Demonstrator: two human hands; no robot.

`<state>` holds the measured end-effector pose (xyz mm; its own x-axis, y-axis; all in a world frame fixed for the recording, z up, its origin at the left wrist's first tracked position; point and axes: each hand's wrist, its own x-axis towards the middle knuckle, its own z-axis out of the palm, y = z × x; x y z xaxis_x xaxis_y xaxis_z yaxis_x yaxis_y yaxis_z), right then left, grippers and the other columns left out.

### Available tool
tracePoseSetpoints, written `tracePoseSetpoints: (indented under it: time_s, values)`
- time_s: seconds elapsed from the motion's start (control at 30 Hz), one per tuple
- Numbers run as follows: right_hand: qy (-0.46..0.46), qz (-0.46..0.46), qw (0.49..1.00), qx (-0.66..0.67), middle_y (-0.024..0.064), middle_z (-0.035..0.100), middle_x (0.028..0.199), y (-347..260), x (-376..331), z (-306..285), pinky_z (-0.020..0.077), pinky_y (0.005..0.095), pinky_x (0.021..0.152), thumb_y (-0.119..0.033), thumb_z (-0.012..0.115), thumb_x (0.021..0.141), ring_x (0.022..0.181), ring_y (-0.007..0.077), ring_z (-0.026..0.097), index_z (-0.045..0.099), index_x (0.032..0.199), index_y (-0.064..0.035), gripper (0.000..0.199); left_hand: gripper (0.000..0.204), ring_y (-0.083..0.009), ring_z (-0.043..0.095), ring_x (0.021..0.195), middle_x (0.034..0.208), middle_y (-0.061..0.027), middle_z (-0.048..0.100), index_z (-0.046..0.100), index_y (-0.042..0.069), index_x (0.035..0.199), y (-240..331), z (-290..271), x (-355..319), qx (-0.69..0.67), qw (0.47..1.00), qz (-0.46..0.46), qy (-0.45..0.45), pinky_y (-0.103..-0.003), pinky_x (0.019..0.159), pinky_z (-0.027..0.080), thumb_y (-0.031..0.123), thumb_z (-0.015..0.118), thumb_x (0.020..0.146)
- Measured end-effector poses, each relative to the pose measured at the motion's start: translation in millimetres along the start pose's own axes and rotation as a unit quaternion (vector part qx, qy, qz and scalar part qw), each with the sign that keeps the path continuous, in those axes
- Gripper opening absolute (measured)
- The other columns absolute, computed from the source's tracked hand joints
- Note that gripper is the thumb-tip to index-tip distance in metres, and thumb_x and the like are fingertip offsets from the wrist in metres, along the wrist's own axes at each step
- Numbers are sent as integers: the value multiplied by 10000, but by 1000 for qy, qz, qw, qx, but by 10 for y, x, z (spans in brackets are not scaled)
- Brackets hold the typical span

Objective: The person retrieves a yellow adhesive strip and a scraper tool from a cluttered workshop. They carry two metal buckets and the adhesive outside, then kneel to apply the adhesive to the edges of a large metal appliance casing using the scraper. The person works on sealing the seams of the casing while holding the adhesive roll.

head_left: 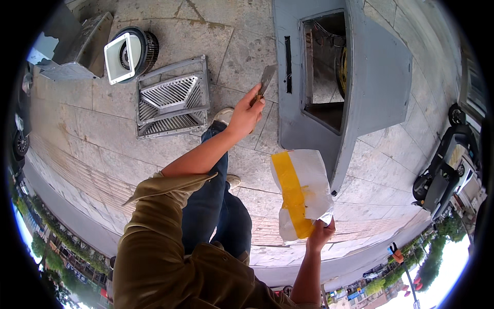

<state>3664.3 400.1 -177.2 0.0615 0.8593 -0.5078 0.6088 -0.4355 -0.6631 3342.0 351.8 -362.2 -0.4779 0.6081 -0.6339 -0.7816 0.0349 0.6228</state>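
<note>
My left hand [247, 114] reaches forward and is closed on the handle of a flat-bladed scraper [267, 77], whose blade points up toward a grey metal housing [381, 77]. The blade tip lies close to the housing's left panel. My right hand [320, 234] is lower down and grips the bottom edge of a crumpled white bag with a broad yellow strip [301, 193], held up in front of the housing's lower corner. My olive sleeve and my legs in blue jeans fill the lower middle.
The housing lies on stone paving with a rectangular opening [324, 67] showing wiring inside. A grey slatted grille [172, 98], a round fan unit [131, 51] and a grey metal cover [77, 49] lie at the upper left. Parked scooters [442, 170] stand at the right.
</note>
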Motion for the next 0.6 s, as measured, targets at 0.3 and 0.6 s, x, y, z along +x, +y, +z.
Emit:
tracePoseSetpoints:
  time_s: [0.3, 0.6]
  values:
    - [-74, -62, 971, -217, 24, 637, 926, -772, 595, 764, 448, 237, 759, 25, 566, 825, 844, 95, 558, 621, 1044, 22, 227, 498, -256, 555, 730, 876, -145, 582, 384, 90, 1364, 282, -59, 447, 212, 976, 51, -2, -305, 731, 458, 226, 530, 908]
    - [-176, -79, 935, -297, 48, 642, 954, -597, 1193, 1353, 453, 241, 794, 24, 583, 818, 875, 100, 569, 595, 1114, 15, 295, 514, -268, 581, 777, 847, -136, 583, 375, 76, 1363, -156, -13, 646, 239, 964, 103, -46, -333, 722, 454, 206, 549, 897]
